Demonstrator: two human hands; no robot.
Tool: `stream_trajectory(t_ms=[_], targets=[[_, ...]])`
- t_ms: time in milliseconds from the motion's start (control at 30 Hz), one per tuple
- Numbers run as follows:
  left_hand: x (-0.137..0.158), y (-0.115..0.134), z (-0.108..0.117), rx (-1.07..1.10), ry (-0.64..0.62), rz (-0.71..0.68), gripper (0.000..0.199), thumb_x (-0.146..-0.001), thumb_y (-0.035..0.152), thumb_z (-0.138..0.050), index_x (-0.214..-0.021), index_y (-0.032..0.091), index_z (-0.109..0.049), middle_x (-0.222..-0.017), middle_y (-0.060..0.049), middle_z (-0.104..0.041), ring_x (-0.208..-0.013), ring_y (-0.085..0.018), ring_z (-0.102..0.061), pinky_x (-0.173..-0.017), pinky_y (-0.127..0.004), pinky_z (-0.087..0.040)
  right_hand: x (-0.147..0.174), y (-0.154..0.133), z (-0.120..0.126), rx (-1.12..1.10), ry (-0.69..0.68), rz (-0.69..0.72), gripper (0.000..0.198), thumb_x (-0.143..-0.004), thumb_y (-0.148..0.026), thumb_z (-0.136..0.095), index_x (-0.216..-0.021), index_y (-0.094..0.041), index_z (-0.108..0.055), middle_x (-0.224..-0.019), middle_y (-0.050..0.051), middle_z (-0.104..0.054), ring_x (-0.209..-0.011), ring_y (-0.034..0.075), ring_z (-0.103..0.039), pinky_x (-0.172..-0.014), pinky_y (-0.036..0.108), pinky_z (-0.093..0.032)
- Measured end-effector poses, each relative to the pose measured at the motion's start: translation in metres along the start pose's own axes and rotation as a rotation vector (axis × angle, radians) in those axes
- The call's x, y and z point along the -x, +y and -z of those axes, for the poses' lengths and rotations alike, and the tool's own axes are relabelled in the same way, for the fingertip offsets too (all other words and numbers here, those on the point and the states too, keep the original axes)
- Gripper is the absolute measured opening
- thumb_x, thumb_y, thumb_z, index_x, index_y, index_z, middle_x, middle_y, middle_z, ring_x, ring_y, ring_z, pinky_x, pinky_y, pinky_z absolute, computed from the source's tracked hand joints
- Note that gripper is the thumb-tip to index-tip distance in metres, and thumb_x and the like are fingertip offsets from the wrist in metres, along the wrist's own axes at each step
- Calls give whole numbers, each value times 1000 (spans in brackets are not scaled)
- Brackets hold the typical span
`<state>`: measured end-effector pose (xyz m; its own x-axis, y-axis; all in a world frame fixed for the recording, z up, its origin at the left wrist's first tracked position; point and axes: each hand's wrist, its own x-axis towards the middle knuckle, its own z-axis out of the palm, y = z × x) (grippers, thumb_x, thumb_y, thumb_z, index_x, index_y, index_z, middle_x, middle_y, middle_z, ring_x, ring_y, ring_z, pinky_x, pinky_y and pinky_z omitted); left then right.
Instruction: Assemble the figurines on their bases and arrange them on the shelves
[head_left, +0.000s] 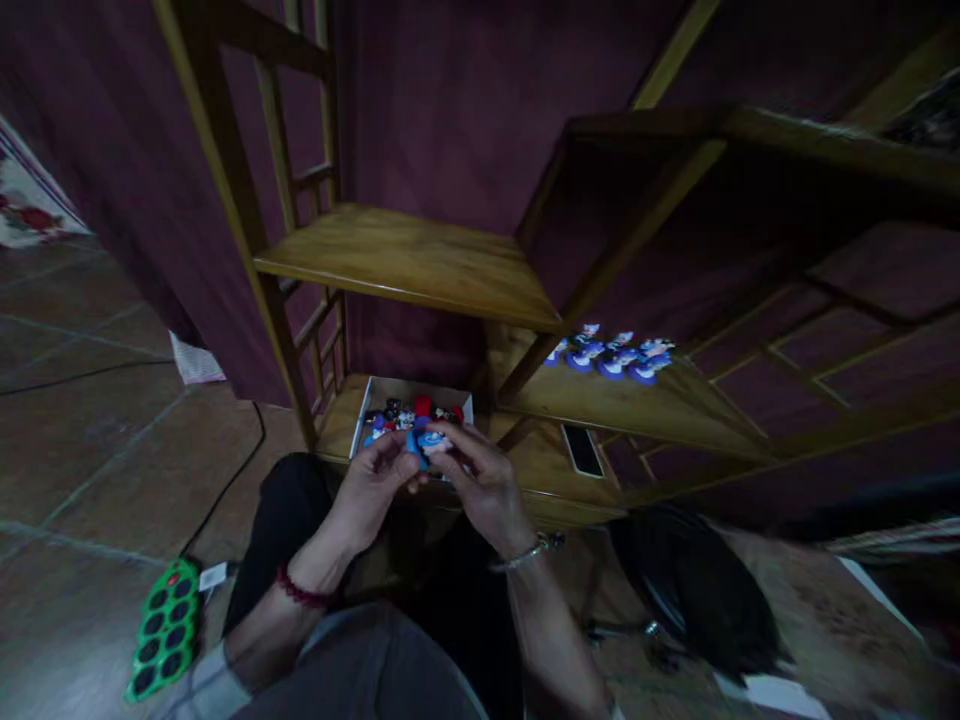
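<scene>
Between my two hands is a small blue and white figurine. My left hand pinches its blue base, and my right hand has its fingers closed on the white side. Just beyond my hands, a shallow white box sits on the low shelf, holding several small figurines in red, white, black and blue. More figurines with purple-blue bases stand grouped on the shelf to the right. Their finer details are blurred.
A wooden shelf unit rises in front of me, its middle board above the box. A phone lies on the lower right board. On the floor are a green power strip with a cord at left and a black bag at right.
</scene>
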<state>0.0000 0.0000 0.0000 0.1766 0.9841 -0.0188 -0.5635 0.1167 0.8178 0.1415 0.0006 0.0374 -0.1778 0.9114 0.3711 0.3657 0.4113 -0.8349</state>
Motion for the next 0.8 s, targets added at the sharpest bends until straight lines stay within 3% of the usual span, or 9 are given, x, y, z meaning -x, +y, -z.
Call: stream_trajectory(t_ms=[400, 800], targets=[[-6, 7, -6, -22, 13, -79, 34, -62, 22, -74, -94, 18, -63, -81, 0, -61, -68, -9, -54, -57, -19, -44, -7, -5, 4, 58, 31, 49, 26, -82, -26, -55, -106, -25, -64, -95, 4, -63, -86, 16, -59, -76, 27, -49], [-3, 6, -6, -5, -27, -75, 31, -66, 27, -72, -93, 17, -61, -78, 0, -60, -63, -10, -56, -56, -21, -43, -7, -6, 6, 83, -9, 91, 25, -83, -25, -54, -107, -26, -63, -100, 4, -64, -92, 16, -59, -81, 28, -48]])
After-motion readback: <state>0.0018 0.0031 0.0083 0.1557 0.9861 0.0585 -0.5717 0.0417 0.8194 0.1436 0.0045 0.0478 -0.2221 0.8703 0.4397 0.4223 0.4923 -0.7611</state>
